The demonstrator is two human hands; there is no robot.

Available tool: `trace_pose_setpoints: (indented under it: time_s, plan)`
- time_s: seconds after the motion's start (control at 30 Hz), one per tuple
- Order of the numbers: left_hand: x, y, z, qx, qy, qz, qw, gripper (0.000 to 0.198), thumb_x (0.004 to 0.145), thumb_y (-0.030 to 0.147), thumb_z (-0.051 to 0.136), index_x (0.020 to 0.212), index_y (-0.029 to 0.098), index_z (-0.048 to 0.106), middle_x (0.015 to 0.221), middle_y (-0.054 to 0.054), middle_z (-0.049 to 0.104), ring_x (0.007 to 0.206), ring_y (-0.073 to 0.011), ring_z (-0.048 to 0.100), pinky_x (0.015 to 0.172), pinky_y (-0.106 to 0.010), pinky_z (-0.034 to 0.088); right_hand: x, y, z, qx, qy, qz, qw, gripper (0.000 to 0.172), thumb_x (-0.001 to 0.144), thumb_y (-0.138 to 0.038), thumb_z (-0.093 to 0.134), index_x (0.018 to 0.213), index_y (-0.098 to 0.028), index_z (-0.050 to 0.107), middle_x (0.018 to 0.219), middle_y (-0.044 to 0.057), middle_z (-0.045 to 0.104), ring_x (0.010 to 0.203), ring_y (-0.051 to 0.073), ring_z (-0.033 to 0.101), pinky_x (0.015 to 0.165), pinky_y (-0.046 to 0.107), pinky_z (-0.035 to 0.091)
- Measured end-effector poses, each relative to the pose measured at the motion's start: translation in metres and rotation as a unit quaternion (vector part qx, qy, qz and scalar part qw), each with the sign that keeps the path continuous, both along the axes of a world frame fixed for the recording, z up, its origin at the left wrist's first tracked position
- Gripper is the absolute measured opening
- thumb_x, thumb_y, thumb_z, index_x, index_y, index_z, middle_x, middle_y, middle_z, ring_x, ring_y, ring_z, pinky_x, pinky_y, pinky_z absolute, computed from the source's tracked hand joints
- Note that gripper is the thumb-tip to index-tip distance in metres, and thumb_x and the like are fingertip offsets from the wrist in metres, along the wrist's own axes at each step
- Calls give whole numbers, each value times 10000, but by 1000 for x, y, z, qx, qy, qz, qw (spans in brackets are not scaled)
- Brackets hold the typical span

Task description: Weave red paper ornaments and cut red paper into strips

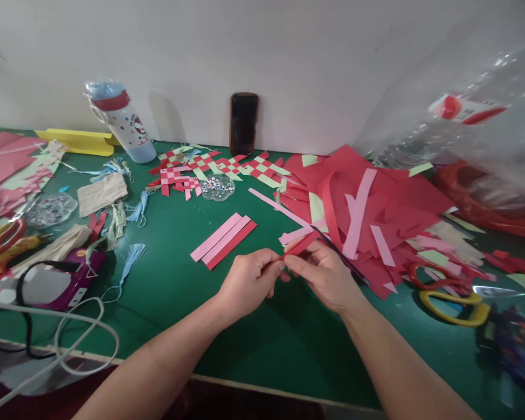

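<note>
Two bare hands, the left hand (249, 281) and the right hand (321, 277), are closed and pinch a thin red paper strip (300, 245) above the green table (289, 350), just beside a big messy pile of red paper (398, 198). If the fingers let go, the strip could drop and get lost in that pile. Farther back, a round clear plastic dish (217, 188) holds many tiny shiny round bits, which could spill if bumped.

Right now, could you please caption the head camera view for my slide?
Left hand and right hand pinch a red paper strip above a green work surface, beside pink paper strips.
</note>
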State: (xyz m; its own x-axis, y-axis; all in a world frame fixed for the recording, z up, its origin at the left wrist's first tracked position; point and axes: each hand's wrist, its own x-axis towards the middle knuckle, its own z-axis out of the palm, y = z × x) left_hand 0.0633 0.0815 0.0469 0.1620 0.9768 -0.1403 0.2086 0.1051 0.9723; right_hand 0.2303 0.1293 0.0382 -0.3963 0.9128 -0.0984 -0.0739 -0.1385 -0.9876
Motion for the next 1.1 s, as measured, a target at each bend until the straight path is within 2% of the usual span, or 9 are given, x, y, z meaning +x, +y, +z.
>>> trace_pose_setpoints:
  time_s: [0.1, 0.27, 0.43, 0.63, 0.87, 0.97, 1.1]
  plan:
    - [0, 0, -1, 3, 1, -3, 1000, 225, 925, 341, 490, 817, 187, 613, 782, -2, 719, 466, -61, 535, 485, -183, 408, -1, -2, -2, 21, -25, 9, 999, 217, 769, -392, 758, 778, -200, 657, 708, -9, 587, 616, 118, 504, 596, 287, 454]
    - [0, 0, 3, -5, 0, -6, 1000, 223, 925, 343, 495, 807, 186, 601, 785, 0, 730, 466, -59, 528, 477, -175, 401, 3, 3, 1, 23, -16, -80, 996, 253, 774, -432, 748, 720, -204, 652, 570, -43, 486, 564, 104, 447, 546, 262, 386]
    - [0, 1, 4, -18, -12, -2, 1000, 224, 925, 335, 500, 817, 182, 622, 754, 3, 721, 464, -55, 532, 480, -171, 401, 5, 6, 1, 33, 2, -109, 993, 204, 774, -387, 759, 735, -209, 667, 583, -39, 502, 573, 101, 468, 561, 261, 393]
    - [-2, 3, 2, -17, -13, 16, 1000, 229, 926, 334, 502, 817, 184, 636, 776, 3, 724, 471, -53, 541, 489, -171, 414, 10, 15, 7, 38, 82, -193, 977, 176, 722, -322, 802, 742, -213, 666, 600, -47, 492, 561, 80, 440, 548, 243, 397]
    - [-3, 3, 2, -11, -13, 18, 1000, 218, 926, 339, 491, 822, 190, 611, 801, -10, 726, 477, -63, 545, 486, -184, 425, 12, 16, 9, 41, 88, -207, 974, 171, 715, -316, 804, 745, -219, 666, 613, -44, 508, 556, 83, 456, 534, 247, 424]
    - [-3, 2, 1, -8, -9, 17, 1000, 220, 926, 336, 488, 803, 190, 598, 763, -8, 712, 469, -66, 541, 484, -188, 423, 12, 16, 11, 25, 101, -210, 972, 218, 691, -340, 822, 690, -211, 647, 607, -47, 496, 541, 75, 456, 522, 239, 435]
    - [-3, 2, 1, -11, -9, 13, 1000, 217, 927, 331, 490, 801, 192, 599, 755, -4, 709, 474, -66, 546, 492, -189, 430, 14, 20, 13, 15, 125, -239, 963, 226, 658, -332, 840, 696, -207, 656, 630, -51, 516, 520, 59, 453, 497, 223, 435]
